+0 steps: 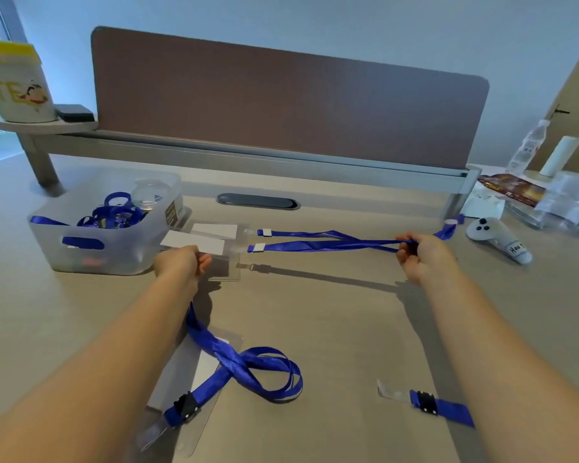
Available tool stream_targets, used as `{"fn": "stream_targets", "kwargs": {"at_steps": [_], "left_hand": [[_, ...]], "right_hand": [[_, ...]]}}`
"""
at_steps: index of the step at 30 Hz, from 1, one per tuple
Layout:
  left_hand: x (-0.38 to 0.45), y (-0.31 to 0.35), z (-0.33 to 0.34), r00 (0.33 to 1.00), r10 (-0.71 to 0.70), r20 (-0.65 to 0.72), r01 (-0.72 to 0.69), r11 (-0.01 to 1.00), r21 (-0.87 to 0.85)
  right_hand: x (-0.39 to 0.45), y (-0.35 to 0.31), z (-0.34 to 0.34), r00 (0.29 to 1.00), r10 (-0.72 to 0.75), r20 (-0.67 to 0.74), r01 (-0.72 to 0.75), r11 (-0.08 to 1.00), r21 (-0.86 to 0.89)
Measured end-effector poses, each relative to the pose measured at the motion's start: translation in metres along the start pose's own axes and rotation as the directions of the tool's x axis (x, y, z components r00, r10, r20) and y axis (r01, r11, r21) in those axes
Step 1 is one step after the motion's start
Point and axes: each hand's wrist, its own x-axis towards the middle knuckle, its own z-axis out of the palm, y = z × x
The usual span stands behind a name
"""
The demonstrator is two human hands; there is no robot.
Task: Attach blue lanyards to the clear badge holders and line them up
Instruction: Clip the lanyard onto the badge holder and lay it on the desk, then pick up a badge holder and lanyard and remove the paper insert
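Two clear badge holders with white cards (214, 230) (194, 243) lie side by side next to the bin, each clipped to a blue lanyard (318, 242) stretched to the right. My left hand (181, 264) pinches the edge of the nearer holder. My right hand (422, 253) grips the far ends of the stretched lanyards. Near me, another clear holder (194, 372) lies under a looped blue lanyard (254, 369) with a black buckle. A short lanyard piece with a clear strap (428, 401) lies at the front right.
A translucent bin (81, 248) holding more blue lanyards stands at the left. A white controller (495, 233), clear plastic boxes (562, 202) and a water bottle (528, 145) crowd the right. A brown divider panel (281, 101) closes off the back of the desk.
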Motion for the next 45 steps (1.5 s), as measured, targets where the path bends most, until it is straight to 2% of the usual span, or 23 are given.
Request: {"fn": "stream_targets", "kwargs": {"at_steps": [4,8,12,15,17,20,22,23,24,26,28,29,31,33,37,41,45], "left_hand": [[-0.003,-0.010,0.009,0.997,-0.040,0.062,0.045,0.995,-0.088],[-0.002,-0.015,0.012,0.992,-0.110,0.055,0.114,0.991,-0.065],[-0.002,-0.014,0.007,0.990,-0.122,0.073,0.127,0.989,-0.076],[-0.011,-0.008,0.001,0.986,-0.128,0.106,0.139,0.985,-0.101],[-0.025,-0.001,-0.004,0.982,-0.125,0.138,0.139,0.986,-0.093],[-0.047,0.008,-0.015,0.981,-0.075,0.179,0.059,0.994,0.094],[-0.058,0.011,-0.027,0.985,0.014,0.175,-0.067,0.952,0.298],[-0.063,0.011,-0.033,0.978,0.091,0.186,-0.161,0.897,0.411],[-0.068,0.010,-0.040,0.956,0.191,0.224,-0.284,0.798,0.531],[-0.074,0.008,-0.055,0.851,0.367,0.377,-0.519,0.473,0.712],[-0.082,0.006,-0.070,0.770,0.372,0.518,-0.609,0.188,0.771],[-0.086,0.005,-0.077,0.754,0.334,0.565,-0.623,0.094,0.776],[-0.094,0.001,-0.089,0.760,0.259,0.596,-0.609,-0.037,0.793],[-0.098,-0.005,-0.102,0.807,0.224,0.547,-0.536,-0.114,0.837],[-0.101,-0.022,-0.119,0.902,0.151,0.404,-0.374,-0.190,0.908],[-0.108,-0.028,-0.115,0.923,0.091,0.375,-0.345,-0.243,0.907],[-0.117,-0.024,-0.109,0.932,0.067,0.356,-0.318,-0.317,0.893]], "right_hand": [[0.021,0.008,-0.007,0.997,-0.001,-0.074,0.000,1.000,-0.005],[0.030,0.026,-0.015,0.995,0.052,-0.088,-0.056,0.998,-0.041],[0.032,0.031,-0.015,0.988,0.061,-0.142,-0.067,0.997,-0.035],[0.024,0.035,-0.018,0.996,0.039,-0.074,-0.041,0.999,-0.036],[0.011,0.037,-0.020,0.999,0.010,-0.047,-0.015,0.992,-0.126],[-0.020,0.033,-0.015,0.986,0.006,-0.168,-0.044,0.973,-0.225],[-0.040,0.037,-0.010,0.990,0.000,-0.143,-0.051,0.933,-0.355],[-0.050,0.041,-0.007,0.996,-0.019,-0.082,-0.020,0.895,-0.446],[-0.059,0.045,-0.005,0.998,-0.056,-0.029,0.032,0.842,-0.538],[-0.079,0.056,0.001,0.984,-0.137,0.117,0.179,0.673,-0.718],[-0.098,0.066,0.007,0.937,-0.171,0.305,0.350,0.450,-0.822],[-0.108,0.072,0.011,0.908,-0.168,0.383,0.418,0.350,-0.838],[-0.126,0.085,0.018,0.870,-0.114,0.481,0.494,0.223,-0.841],[-0.143,0.097,0.025,0.849,-0.057,0.525,0.527,0.153,-0.836],[-0.170,0.115,0.030,0.820,0.005,0.572,0.570,0.068,-0.819],[-0.180,0.120,0.029,0.820,0.036,0.571,0.570,0.048,-0.820],[-0.182,0.114,0.022,0.831,-0.002,0.557,0.556,0.061,-0.829]]}}
